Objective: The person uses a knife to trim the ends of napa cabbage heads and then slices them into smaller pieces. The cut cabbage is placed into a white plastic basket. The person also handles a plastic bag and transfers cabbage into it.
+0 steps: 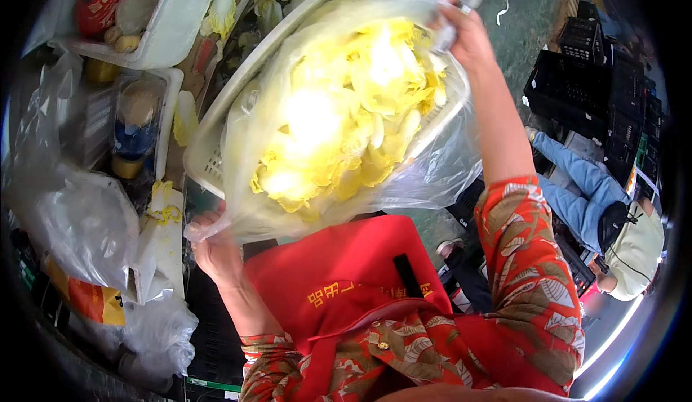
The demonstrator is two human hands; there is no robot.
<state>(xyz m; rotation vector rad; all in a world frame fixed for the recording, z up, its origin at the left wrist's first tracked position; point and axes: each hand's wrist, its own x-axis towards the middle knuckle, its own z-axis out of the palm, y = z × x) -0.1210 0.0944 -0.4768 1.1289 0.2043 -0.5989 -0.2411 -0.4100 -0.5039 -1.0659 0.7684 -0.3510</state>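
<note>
A large clear plastic bag is spread inside a white slotted plastic basket. Yellow cabbage leaves fill its middle, some washed out by glare. My left hand pinches the bag's edge at the near left corner of the basket. At the far right, my right hand has its fingers closed on the bag's rim, partly behind the film. Slack film hangs over the basket's right side.
Left stand a white foam box, a tub with a blue jar and crumpled plastic film. Loose cabbage leaves lie between. On the right are black crates and another person in jeans. My red apron is close below.
</note>
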